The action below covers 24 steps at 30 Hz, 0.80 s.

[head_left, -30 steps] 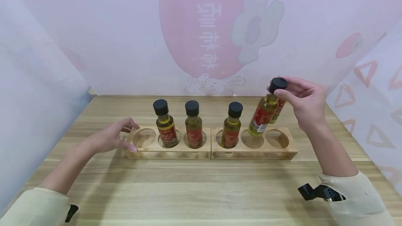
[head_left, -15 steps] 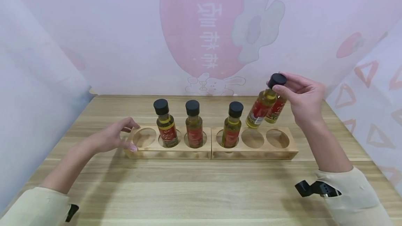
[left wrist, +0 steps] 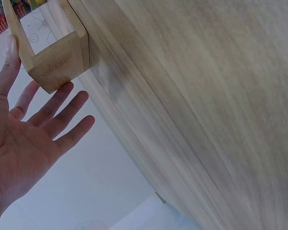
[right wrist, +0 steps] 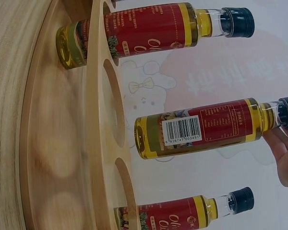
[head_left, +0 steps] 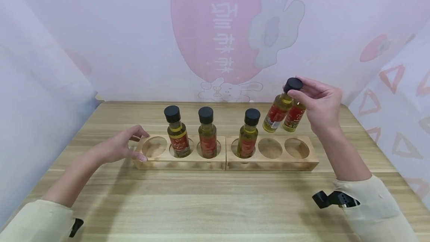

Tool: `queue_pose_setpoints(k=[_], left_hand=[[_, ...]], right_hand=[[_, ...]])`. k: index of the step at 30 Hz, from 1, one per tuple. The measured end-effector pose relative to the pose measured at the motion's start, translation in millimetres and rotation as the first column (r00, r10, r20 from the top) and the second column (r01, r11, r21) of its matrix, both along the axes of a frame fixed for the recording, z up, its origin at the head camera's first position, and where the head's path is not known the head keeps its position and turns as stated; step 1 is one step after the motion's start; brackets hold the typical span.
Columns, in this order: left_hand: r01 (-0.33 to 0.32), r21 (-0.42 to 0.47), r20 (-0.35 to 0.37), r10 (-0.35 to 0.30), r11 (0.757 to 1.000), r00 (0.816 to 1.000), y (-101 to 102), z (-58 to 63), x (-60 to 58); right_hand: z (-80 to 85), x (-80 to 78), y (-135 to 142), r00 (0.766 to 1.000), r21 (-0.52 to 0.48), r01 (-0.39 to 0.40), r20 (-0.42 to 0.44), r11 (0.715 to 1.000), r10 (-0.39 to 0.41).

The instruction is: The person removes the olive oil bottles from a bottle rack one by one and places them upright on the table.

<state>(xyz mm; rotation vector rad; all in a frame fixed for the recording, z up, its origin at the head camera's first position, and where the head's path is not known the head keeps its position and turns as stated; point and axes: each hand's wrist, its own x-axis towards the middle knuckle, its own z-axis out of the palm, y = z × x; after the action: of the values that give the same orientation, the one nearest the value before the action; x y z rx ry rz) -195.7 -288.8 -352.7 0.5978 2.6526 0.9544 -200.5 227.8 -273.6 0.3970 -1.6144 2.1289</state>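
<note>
My right hand (head_left: 322,102) pinches the black cap of an olive oil bottle (head_left: 276,113), holding it tilted just behind the right wooden rack. In the right wrist view this olive oil bottle (right wrist: 201,127) shows its barcode and red label. Another oil bottle (head_left: 294,117) stands behind that rack, partly hidden by my thumb. My left hand (head_left: 117,145) spans the outer end of the left wooden rack (head_left: 181,165), thumb at the front corner and fingers at the back. In the left wrist view the thumb and fingers of this hand (left wrist: 33,129) touch the rack's end (left wrist: 62,62).
Two oil bottles, one left (head_left: 179,141) and one right (head_left: 208,141), stand in the left rack. One more bottle (head_left: 247,141) stands in the right rack (head_left: 272,166), beside two bare holes. A printed curtain (head_left: 141,47) hangs behind the wooden table (head_left: 201,204).
My right hand has carried the bottle back and slightly left, from above the right rack's middle hole to behind the rack. The left hand has stayed in place.
</note>
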Motion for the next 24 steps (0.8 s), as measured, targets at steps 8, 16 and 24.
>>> queue_pose_setpoints(k=[8, 16, 24], left_hand=[[0.005, -0.008, -0.008, -0.005, 1.000, 1.000, -0.5, -0.6, 1.8], [0.011, 0.003, -0.013, -0.011, 1.000, 1.000, -0.4, -1.9, 4.8], [0.008, 0.013, -0.014, -0.008, 1.000, 1.000, 0.3, -2.4, 3.8]], right_hand=[[-7.3, -3.8, -5.6, 0.997, 0.023, 0.048, 0.063, 0.999, -0.049], [-18.8, -9.4, -7.3, 0.993, 0.052, 0.078, 0.082, 0.996, -0.082], [-23.6, -17.0, -9.6, 0.991, 0.100, 0.101, 0.083, 0.990, -0.109]])
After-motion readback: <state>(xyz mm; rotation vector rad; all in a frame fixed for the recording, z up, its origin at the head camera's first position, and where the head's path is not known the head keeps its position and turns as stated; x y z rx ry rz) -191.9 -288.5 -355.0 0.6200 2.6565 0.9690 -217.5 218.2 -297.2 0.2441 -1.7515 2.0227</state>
